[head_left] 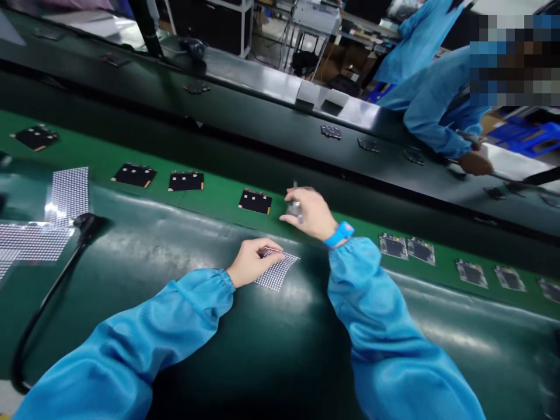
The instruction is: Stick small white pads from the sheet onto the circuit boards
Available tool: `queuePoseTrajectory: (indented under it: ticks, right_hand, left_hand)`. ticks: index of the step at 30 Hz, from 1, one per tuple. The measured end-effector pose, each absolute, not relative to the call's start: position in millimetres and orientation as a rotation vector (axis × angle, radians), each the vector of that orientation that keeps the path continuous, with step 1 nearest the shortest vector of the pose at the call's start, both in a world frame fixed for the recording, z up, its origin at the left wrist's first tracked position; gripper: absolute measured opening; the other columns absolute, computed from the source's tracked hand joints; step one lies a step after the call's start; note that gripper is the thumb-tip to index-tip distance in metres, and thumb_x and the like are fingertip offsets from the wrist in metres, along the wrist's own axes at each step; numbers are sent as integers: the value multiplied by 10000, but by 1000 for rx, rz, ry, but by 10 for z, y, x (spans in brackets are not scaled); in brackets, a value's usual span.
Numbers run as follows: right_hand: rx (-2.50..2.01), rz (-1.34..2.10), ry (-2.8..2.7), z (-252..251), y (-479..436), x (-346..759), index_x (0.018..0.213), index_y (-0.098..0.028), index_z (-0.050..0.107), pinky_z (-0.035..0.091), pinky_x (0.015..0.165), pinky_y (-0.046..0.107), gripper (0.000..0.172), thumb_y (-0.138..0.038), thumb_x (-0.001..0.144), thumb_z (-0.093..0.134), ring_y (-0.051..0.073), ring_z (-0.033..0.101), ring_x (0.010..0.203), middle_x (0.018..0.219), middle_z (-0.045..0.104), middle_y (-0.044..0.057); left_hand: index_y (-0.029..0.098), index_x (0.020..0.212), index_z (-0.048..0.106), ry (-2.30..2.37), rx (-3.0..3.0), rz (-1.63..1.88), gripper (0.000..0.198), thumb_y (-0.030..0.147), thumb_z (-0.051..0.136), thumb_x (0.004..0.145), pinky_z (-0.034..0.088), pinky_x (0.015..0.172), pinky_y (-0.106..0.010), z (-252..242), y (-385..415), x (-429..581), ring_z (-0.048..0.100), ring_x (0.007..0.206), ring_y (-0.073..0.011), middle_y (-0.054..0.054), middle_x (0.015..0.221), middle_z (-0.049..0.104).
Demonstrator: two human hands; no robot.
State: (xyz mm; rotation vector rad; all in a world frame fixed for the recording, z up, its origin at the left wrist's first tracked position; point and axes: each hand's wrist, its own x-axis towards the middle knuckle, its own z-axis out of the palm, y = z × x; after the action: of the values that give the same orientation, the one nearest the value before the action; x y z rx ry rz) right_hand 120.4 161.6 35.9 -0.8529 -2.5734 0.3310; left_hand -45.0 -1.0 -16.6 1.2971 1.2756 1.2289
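my left hand [251, 262] lies flat, palm down, at the end of my outstretched left arm [131, 332], while my right hand [308, 214] hangs just ahead of it, fingers [301, 191] pinched together, wrist [335, 230] bent.

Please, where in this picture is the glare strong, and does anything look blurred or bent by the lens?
In the head view, glare lies on the dark green mat beside the left hand and on the perforated sheet at far left; the small silvery item in the right hand looks soft; the wide lens seems to bend the edge of the green belt; the top right corner is pixelated.
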Motion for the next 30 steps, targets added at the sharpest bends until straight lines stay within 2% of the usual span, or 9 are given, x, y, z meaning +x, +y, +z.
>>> queuePoseTrajectory:
  ticks: [2,6,9,13,18,21,25,30]
  right_hand:
    - [-866,395,-2619,149,1682,1004,1040,-206,602,473,1004,522,440,-353,729,876,361,594,1184,1216,685,151]
    - [-885,497,-2589,-109,1719,943,954,-215,585,474,959,490,300,-295,779,814,333,603,1092,1107,691,130]
    - [-826,501,-2514,28,1724,988,961,-221,570,472,944,473,287,-273,764,772,314,589,1016,1048,672,110]
    - [-725,499,-2416,384,1788,712,1002,-205,575,450,1000,487,296,-294,777,746,312,571,1047,1072,644,109]
    - [-562,775,-2390,554,1695,368,1065,-177,617,474,996,455,234,-291,878,701,273,614,1052,1106,672,96]
    - [-609,1009,-2166,532,1339,690,1065,-192,628,523,898,378,163,-320,964,637,205,648,936,1040,685,62]
    - [-693,1304,-2037,365,738,1340,964,-205,608,554,846,368,247,-339,866,791,201,669,898,989,695,62]
    - [-837,1306,-1776,126,375,1755,946,-216,581,570,810,366,221,-316,888,770,184,680,848,974,710,61]
  left_hand:
    - [186,860,783,1287,1292,1250,128,293,797,792,569,702,-281,-145,-20,-454,744,750,-190,-40,820,794]
    - [189,858,781,1294,1280,1280,121,294,792,799,579,681,-288,-95,-61,-501,741,728,-196,-41,805,790]
    - [197,871,787,1309,1279,1298,144,325,800,805,587,680,-297,-93,-104,-573,743,734,-203,-48,821,793]
    - [197,887,789,1336,1276,1295,166,348,799,818,598,712,-296,-134,-143,-665,749,773,-203,-59,862,798]
    - [194,926,779,1347,1225,1276,182,342,786,822,607,739,-299,-163,-145,-707,752,797,-201,-55,887,799]
    - [195,915,776,1348,1208,1294,167,330,789,817,608,760,-299,-155,-133,-695,749,807,-193,-48,892,797]
    - [196,892,777,1308,1217,1287,164,335,797,808,614,752,-299,-117,-94,-578,746,783,-187,-41,865,795]
    - [199,903,785,1248,1257,1210,188,352,811,797,624,721,-289,-107,-38,-312,750,759,-182,-43,860,799]
